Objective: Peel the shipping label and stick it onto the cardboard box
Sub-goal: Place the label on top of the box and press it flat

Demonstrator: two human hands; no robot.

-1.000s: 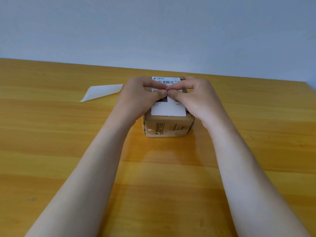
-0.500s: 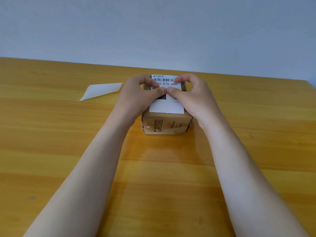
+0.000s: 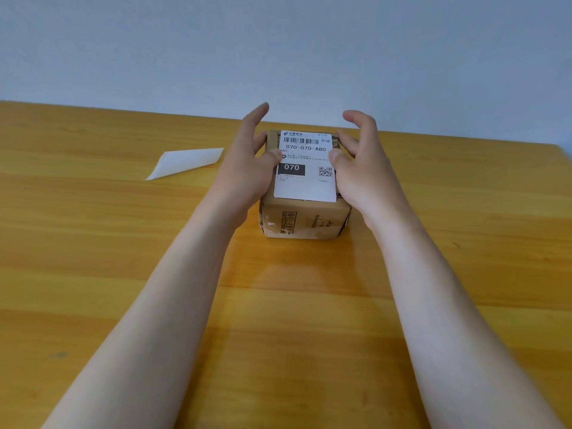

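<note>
1. The small brown cardboard box [image 3: 305, 219] stands on the yellow wooden table [image 3: 278, 320], a little past the middle toward 12 o'clock, and the white rectangular shipping label [image 3: 305, 187] with barcode and black print lies flat on its top face.
2. The long axis of the label runs from 6 o'clock to 12 o'clock, along the top of the box, and it covers nearly the whole face.
3. The left hand [image 3: 247, 168] is at 9 o'clock of the box and the right hand [image 3: 360, 168] at 3 o'clock; the box sits between them, about equally near to both.
4. Both hands are open, with fingers spread apart and curved, and they clamp nothing. Each thumb tip seems to touch the side edge of the label; the other fingers are lifted above the far corners of the box.
5. My judgement: the label is already stuck, so the task is almost finished. Only a last pressing of the edges may remain, or lifting the hands away.
6. A white curled sheet of backing paper [image 3: 185, 162] lies on the table at 9 o'clock of the left hand, well apart from the box.
</note>
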